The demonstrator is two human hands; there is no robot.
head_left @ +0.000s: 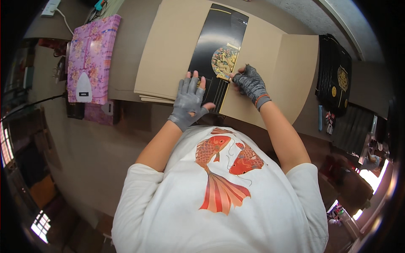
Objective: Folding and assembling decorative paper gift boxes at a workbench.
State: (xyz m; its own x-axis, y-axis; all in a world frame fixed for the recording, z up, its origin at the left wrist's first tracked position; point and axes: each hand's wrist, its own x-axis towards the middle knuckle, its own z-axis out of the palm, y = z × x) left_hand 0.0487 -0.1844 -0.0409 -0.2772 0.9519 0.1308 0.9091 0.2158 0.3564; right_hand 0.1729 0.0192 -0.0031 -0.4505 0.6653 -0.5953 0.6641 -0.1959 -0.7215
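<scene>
clearly, in the head view, the left hand (188, 103) lies palm down with its fingers spread and its thumb out toward the other hand. it grips nothing that shows and presses flat near the close end of a long black panel (209, 42). it wears a grey glove with bare fingertips. the right hand (252, 84), in a darker glove with an orange band (262, 97) at the wrist, is mostly curled, thumb and forefinger close together at the panel's right edge; whether they pinch that edge or only touch it, i cannot tell.

the panel runs between the two hands and reaches well beyond them, tilted a little to the right. its round gold dragon picture (225, 62) sits just beside the right hand's fingertips. tan cardboard (168, 46) shows on both sides of the panel, and stacked sheet edges show just left of the left hand.

well to the left of the left hand is a pile of pink flowered bags (93, 48), with a white power strip (50, 7) farther off. well to the right of the right hand is a pile of black bags (333, 63) with gold designs, and near that pile a thin blue stick (320, 118). nearer the body than both hands is a white shirt (168, 219) with red fish on it.
</scene>
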